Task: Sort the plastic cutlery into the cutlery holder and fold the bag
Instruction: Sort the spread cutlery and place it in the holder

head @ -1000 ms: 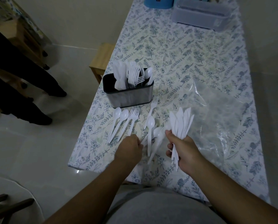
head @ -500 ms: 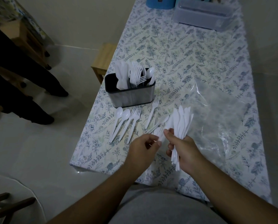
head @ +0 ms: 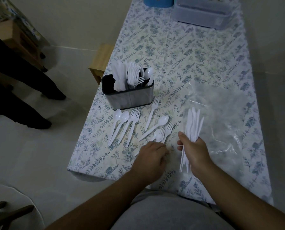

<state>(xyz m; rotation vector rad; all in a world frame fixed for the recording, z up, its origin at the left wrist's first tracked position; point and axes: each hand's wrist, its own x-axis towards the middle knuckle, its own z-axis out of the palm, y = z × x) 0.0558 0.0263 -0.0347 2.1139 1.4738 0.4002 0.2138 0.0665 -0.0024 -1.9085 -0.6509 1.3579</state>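
While the right hand (head: 194,151) grips a bundle of white plastic knives (head: 192,125), fingers and thumb curled round the handles so the blades fan upward, the left hand (head: 152,156) reaches down with curled fingers at the handles of a small heap of spoons and forks (head: 161,131) lying near the table's near edge; whether it actually pinches one I cannot tell, as the knuckles hide the fingertips. The two hands are near each other but apart. Beyond the heap a single fork (head: 152,113) lies alone, and toward the near left corner two spoons (head: 119,124) and two forks (head: 131,125) lie side by side, heads pointing at the cutlery holder (head: 127,97). That dark holder stands at the table's left edge, already carrying knives, forks and spoons upright. The clear plastic bag (head: 221,123) lies crumpled and unfolded toward the right edge, just behind the right hand. The table (head: 180,52) wears a leaf-patterned cloth. At its far end sit a grey lidded box (head: 203,12) and a blue container (head: 156,0).
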